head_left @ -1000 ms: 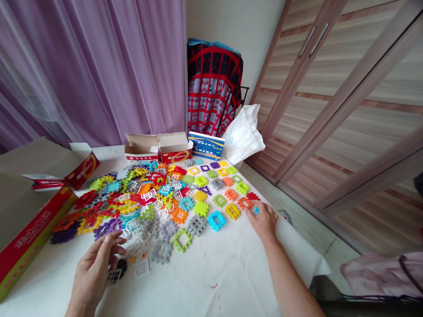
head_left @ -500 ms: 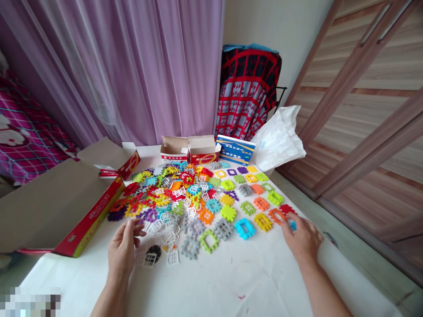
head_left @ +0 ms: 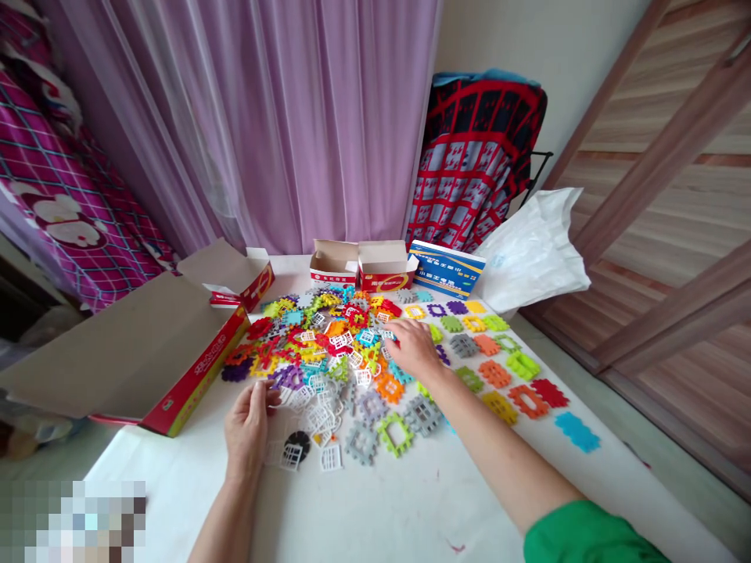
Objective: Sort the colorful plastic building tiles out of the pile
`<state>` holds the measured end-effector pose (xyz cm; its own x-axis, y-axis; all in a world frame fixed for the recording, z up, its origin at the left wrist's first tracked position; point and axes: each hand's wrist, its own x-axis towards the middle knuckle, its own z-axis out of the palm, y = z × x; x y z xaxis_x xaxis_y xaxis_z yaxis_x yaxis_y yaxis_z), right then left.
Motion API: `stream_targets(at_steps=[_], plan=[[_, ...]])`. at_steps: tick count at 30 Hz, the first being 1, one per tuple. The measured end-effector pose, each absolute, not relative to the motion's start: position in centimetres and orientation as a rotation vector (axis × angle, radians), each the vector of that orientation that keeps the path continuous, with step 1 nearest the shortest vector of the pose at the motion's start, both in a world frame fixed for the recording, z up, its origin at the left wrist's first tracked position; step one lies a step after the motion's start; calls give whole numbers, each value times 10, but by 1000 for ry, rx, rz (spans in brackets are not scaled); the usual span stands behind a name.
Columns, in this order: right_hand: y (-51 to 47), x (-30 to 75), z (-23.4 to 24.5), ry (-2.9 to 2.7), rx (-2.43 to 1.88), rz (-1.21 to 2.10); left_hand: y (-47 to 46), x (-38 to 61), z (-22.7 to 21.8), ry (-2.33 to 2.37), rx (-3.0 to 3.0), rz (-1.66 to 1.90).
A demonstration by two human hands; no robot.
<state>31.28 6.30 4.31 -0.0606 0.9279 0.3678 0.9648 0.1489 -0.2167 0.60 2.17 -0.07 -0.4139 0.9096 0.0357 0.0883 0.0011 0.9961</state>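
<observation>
My right hand [head_left: 415, 346] reaches over the heap of interlocking plastic building pieces [head_left: 328, 344]. Its fingers are apart, with the tips beside small white window-frame pieces [head_left: 387, 335] lying on the heap. At the heap's near left edge rests my left hand [head_left: 247, 426], fingers curled in toward the thumb; whatever lies in them, if anything, is hidden. More white window frames [head_left: 320, 414] lie just right of it, along with a black round piece [head_left: 296, 447]. On the right, a flat blue piece [head_left: 578, 432] sits near a red piece [head_left: 550, 392] and an orange square frame [head_left: 528, 401].
A large open red-and-green box [head_left: 199, 383] stands left on the white table [head_left: 375, 516]. Small open cartons [head_left: 387, 275], a blue box [head_left: 447, 270] and a white bag [head_left: 533, 250] line the back. Rows of colored pieces [head_left: 496, 374] spread across the right side.
My right hand has left the blue and orange pieces at the right and moved left over the heap. The blue piece now lies uncovered. My left hand stays by the white frames. The view has shifted.
</observation>
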Motion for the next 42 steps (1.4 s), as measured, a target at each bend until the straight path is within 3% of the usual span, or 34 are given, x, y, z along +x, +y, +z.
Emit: stream_targets(at_steps=[12, 34, 42], plan=[[145, 281, 40, -2181, -1986, 85, 22, 7, 2, 1567, 1028, 1466], [156, 273, 30, -2185, -1982, 13, 26, 3, -6, 1675, 1035, 1392], [139, 279, 57, -1992, -1964, -86, 26, 3, -2, 1699, 1053, 1380]])
